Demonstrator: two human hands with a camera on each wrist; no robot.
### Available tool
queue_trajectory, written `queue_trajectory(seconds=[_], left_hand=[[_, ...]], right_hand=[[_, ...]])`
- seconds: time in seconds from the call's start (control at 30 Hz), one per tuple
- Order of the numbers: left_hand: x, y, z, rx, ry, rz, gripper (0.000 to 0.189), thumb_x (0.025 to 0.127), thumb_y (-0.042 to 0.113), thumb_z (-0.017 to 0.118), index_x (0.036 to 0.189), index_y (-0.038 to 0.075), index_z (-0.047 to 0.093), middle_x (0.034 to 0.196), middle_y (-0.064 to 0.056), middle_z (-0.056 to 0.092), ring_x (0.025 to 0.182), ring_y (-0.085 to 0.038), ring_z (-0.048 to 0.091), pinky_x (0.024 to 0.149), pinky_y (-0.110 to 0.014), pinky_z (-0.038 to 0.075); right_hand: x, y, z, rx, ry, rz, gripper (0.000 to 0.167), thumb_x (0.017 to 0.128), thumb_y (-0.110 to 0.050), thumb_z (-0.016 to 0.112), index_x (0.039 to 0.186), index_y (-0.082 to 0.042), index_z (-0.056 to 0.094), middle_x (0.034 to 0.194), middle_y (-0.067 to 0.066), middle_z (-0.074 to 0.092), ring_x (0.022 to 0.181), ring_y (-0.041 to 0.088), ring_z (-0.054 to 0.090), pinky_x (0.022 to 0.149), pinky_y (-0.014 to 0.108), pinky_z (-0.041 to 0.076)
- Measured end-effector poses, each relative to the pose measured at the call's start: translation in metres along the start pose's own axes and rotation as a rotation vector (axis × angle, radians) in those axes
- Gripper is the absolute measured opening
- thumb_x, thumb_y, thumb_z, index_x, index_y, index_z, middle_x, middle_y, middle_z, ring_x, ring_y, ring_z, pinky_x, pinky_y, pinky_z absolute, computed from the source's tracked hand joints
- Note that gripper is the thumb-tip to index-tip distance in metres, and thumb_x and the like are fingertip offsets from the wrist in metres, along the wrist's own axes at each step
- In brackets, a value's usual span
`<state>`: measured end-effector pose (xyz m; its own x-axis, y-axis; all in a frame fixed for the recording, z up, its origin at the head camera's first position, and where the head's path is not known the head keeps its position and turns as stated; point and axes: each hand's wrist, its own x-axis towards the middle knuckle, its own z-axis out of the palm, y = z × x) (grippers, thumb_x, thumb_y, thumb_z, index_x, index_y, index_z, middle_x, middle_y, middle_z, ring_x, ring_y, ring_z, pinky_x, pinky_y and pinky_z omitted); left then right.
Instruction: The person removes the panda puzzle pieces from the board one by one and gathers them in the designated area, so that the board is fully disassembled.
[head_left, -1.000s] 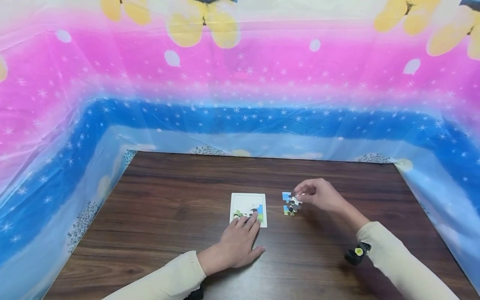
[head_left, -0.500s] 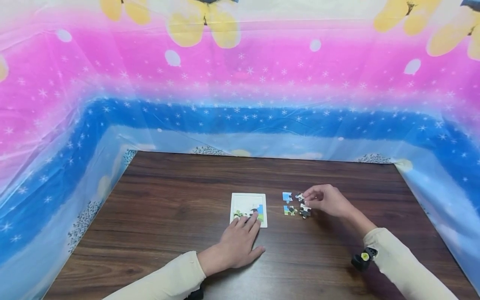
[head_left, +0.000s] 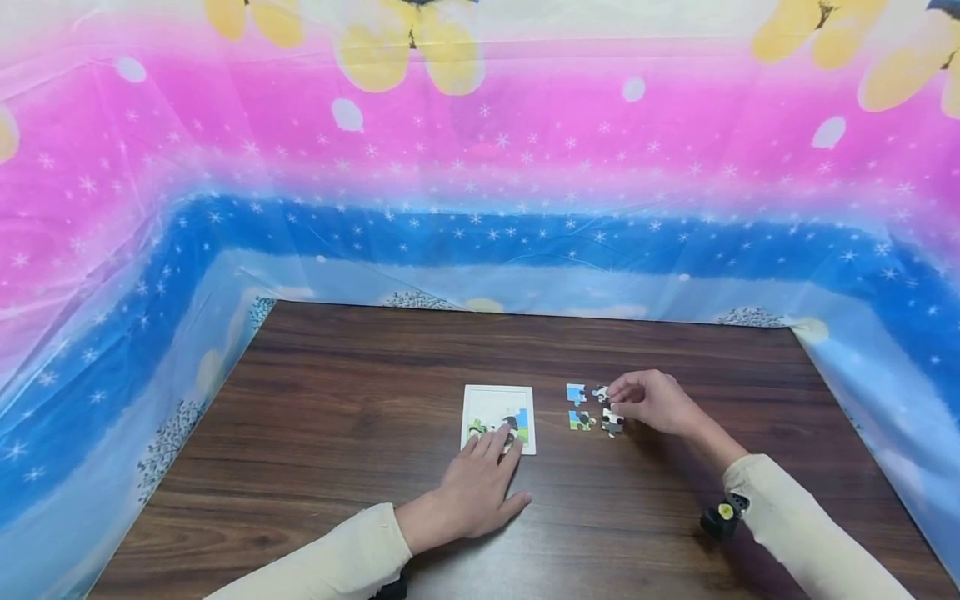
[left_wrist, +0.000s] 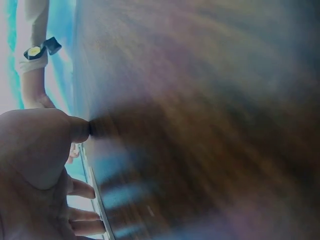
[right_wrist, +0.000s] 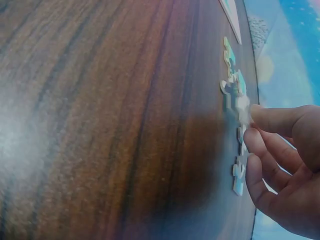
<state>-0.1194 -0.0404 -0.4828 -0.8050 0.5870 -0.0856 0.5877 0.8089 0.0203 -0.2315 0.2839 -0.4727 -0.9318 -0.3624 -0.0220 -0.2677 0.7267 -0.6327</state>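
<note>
My left hand [head_left: 480,492] lies palm down with its fingers spread, fingertips over the lower part of a white puzzle tray [head_left: 498,388]. Inside the tray, fitted pieces in green, blue and black-and-white show along the bottom and right; some are covered by the fingers. To the right lie several loose jigsaw pieces: a blue one [head_left: 575,393], a green-blue one [head_left: 579,421] and black-and-white ones. My right hand [head_left: 656,404] has thumb and fingers loosely bent and apart, tips right at the two right-hand pieces; its thumb touches the lower puzzle piece [head_left: 612,423], blurred in the right wrist view.
The dark wood table [head_left: 337,417] carries the tray and pieces. A pink and blue patterned cloth [head_left: 480,167] stands round its back and sides. Each wrist wears a black strap device, the right one [head_left: 720,518] with a yellow mark.
My right hand has drawn back to the right, and the clustered pieces have spread apart into two columns. The lower right piece has turned slightly. My left hand stays on the tray, its fingers shifting a little.
</note>
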Motion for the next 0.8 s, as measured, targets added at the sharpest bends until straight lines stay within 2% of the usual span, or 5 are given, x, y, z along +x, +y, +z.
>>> queue_trajectory(seconds=[0.13, 0.3, 0.57, 0.8], left_hand=[[-0.001, -0.001, 0.000, 0.008, 0.033, 0.012, 0.071, 0.104, 0.057, 0.043, 0.154, 0.006, 0.044, 0.156, -0.016, 0.043, 0.144, -0.029, 0.042, 0.117, -0.046, 0.037], [-0.003, -0.005, -0.002, 0.014, 0.062, 0.047, 0.071, 0.104, 0.055, 0.046, 0.153, 0.004, 0.045, 0.153, -0.014, 0.047, 0.140, -0.029, 0.046, 0.115, -0.046, 0.039], [-0.009, -0.009, -0.005, -0.054, 0.025, 0.060, 0.070, 0.105, 0.051, 0.045, 0.156, 0.003, 0.039, 0.161, -0.013, 0.041, 0.146, -0.028, 0.039, 0.119, -0.046, 0.034], [-0.010, -0.011, -0.004, -0.077, 0.005, 0.052, 0.069, 0.106, 0.050, 0.044, 0.157, 0.005, 0.039, 0.162, -0.011, 0.039, 0.149, -0.027, 0.037, 0.120, -0.046, 0.032]], right_hand=[[0.004, -0.005, -0.002, -0.017, 0.012, -0.015, 0.014, 0.090, -0.009, 0.078, 0.104, -0.011, 0.075, 0.092, -0.002, 0.074, 0.078, 0.015, 0.064, 0.060, 0.030, 0.053], [0.012, -0.016, -0.002, -0.025, 0.015, -0.058, 0.015, 0.092, -0.013, 0.077, 0.107, -0.013, 0.076, 0.093, -0.004, 0.074, 0.083, 0.015, 0.065, 0.067, 0.034, 0.054], [0.027, -0.040, 0.009, -0.001, -0.029, -0.114, 0.019, 0.095, -0.019, 0.075, 0.113, -0.011, 0.076, 0.095, -0.007, 0.073, 0.086, 0.013, 0.068, 0.075, 0.036, 0.057], [0.037, -0.059, 0.025, 0.000, -0.065, -0.205, 0.025, 0.096, -0.025, 0.073, 0.118, -0.012, 0.076, 0.103, -0.007, 0.075, 0.094, 0.011, 0.070, 0.086, 0.040, 0.059]])
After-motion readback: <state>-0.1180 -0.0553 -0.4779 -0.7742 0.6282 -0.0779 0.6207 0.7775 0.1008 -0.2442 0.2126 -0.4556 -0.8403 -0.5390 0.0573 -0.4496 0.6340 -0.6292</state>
